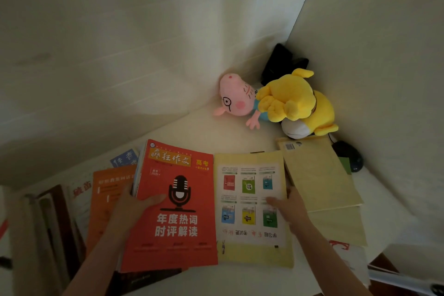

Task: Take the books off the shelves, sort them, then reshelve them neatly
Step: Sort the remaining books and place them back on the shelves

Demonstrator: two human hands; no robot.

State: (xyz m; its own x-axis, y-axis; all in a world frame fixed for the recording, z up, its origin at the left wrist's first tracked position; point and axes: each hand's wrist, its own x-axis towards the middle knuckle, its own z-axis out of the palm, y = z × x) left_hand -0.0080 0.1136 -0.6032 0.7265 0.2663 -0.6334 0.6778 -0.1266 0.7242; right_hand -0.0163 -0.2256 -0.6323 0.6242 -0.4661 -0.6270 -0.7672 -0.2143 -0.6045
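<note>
A red book (177,226) with a black microphone on its cover lies on top of a stack on the white surface. My left hand (134,206) grips its left edge, thumb across the cover. Right beside it lies a yellow book (249,252), back cover up, printed with small book pictures. My right hand (292,209) rests on the yellow book's right edge, fingers on the cover. An orange book (108,199) and several dark books (55,223) lie further left. Pale yellow books (319,175) are stacked at the right.
A pink pig plush (236,98) and a yellow plush (298,101) lie in the far corner against the white walls, with a black object (278,62) behind them. A dark computer mouse (350,155) sits at the right wall. A blue book (125,158) peeks out behind the stack.
</note>
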